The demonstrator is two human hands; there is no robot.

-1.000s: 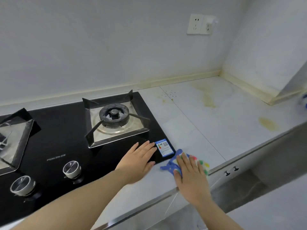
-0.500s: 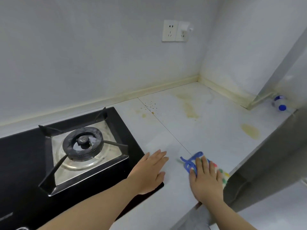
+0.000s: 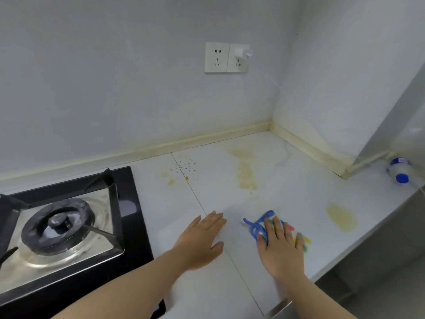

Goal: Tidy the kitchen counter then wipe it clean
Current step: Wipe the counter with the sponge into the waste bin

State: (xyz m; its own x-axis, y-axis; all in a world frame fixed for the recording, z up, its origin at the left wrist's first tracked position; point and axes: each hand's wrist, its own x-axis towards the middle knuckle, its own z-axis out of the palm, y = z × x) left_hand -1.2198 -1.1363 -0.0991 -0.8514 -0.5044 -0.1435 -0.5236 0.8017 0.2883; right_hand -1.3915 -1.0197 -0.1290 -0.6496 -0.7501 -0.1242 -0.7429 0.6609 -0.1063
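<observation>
Left hand (image 3: 202, 240) is lying palm down on the counter (image 3: 299, 192), just right of the stove (image 3: 135, 226). Its fingers are straight and together, pointing far-right, gripping nothing. The forearm is coming in from the near left.

Right hand (image 3: 280, 247) is pressing flat on the cloth (image 3: 255, 226), fingers spread and straight, not curled round it. The forearm is entering from the near right. The hands are lying side by side, apart.

The cloth is sitting near the counter's front edge, mostly under the palm. A blue loop is showing at its left and coloured patches at its right.

Count:
- One cloth.
- One burner (image 3: 57, 224) showing.
- Two wall sockets (image 3: 217, 57) side by side.
- One blue-capped bottle (image 3: 400, 172), far right.
- Three yellow stain patches: speckles (image 3: 184, 171) far left, a smear (image 3: 246, 173) far centre, a blot (image 3: 341, 217) right of the cloth.
</observation>
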